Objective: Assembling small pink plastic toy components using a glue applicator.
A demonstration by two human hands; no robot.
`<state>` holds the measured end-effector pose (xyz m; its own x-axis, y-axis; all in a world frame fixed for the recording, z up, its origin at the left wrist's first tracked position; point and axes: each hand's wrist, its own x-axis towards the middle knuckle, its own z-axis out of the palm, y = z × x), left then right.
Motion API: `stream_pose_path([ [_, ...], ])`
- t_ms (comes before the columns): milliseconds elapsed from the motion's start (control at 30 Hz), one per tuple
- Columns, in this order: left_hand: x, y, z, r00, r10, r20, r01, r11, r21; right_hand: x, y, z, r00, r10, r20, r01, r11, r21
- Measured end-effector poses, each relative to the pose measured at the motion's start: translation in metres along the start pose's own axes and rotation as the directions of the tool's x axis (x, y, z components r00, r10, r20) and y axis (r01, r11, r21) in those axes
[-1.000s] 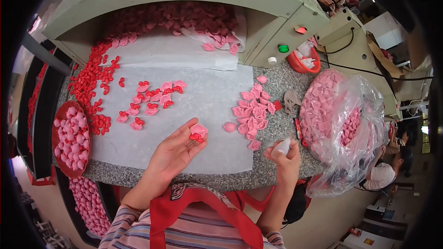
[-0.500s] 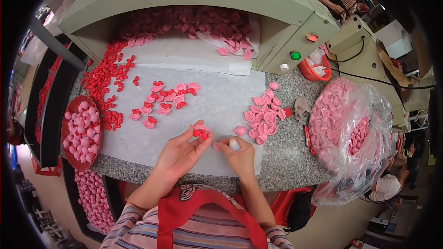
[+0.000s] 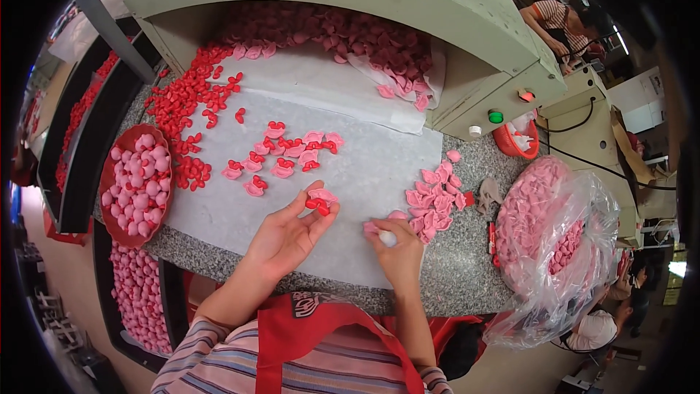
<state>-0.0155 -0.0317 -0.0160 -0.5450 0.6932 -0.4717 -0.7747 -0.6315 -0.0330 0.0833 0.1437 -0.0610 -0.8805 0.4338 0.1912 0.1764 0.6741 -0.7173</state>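
Assembly seems to be the step in hand: the left hand [image 3: 288, 237] pinches a small pink moulded shell with a red insert [image 3: 319, 201] between thumb and fingertips, lifted just above the white paper sheet [image 3: 364, 175] that covers the speckled grey stone worktop [image 3: 467, 277]. The right hand [image 3: 399, 248], just right of the left one and resting on the near part of the sheet, is closed around a small white rounded object [image 3: 386, 237] and touches a loose pink shell [image 3: 370, 227]; what the white object is cannot be told. The next move, as I judge it, calls for bringing the two hands together with fine alignment, since the pieces are small and light. Further out on the sheet, beyond the left hand, lies a scatter of pink shells already fitted with red inserts [image 3: 288, 157]. Right of the sheet's middle, near the right hand, sits a heap of plain pink shells [image 3: 436, 197]. At the sheet's far left corner spreads a pile of loose red inserts [image 3: 182, 106], with a red oval tray of pink pieces [image 3: 135, 184] just off the sheet's left edge. Well right of the sheet stands a clear plastic bag of pink pieces [image 3: 554, 241].
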Motion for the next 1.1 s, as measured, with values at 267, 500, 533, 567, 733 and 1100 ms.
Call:
stream_pose_path([
  [267, -0.008, -0.021, 0.013, 0.991, -0.036, 0.125, -0.011, 0.934, 0.358, 0.005, -0.024, -0.032, 0.834, 0.289, 0.469, -0.481, -0.033, 0.876],
  [500, -0.014, -0.037, 0.02, 0.982, 0.084, 0.171, -0.164, 0.832, 0.53, -0.003, -0.076, -0.034, 0.988, -0.005, -0.152, 0.085, 0.845, 0.528],
  [533, -0.015, -0.037, 0.019, 0.978, 0.111, 0.174, -0.191, 0.808, 0.558, -0.003, -0.08, -0.035, 0.989, -0.006, -0.148, 0.085, 0.842, 0.532],
  [567, -0.015, -0.038, 0.019, 0.975, 0.135, 0.179, -0.216, 0.782, 0.584, -0.004, -0.084, -0.036, 0.99, -0.005, -0.139, 0.074, 0.869, 0.49],
  [733, -0.018, -0.039, 0.022, 0.966, 0.155, 0.207, -0.254, 0.719, 0.647, -0.005, -0.08, -0.032, 0.986, -0.02, -0.164, 0.094, 0.883, 0.46],
  [1100, -0.019, -0.038, 0.019, 0.962, 0.129, 0.243, -0.267, 0.648, 0.713, -0.007, -0.074, -0.033, 0.973, -0.116, -0.197, 0.189, 0.895, 0.405],
])
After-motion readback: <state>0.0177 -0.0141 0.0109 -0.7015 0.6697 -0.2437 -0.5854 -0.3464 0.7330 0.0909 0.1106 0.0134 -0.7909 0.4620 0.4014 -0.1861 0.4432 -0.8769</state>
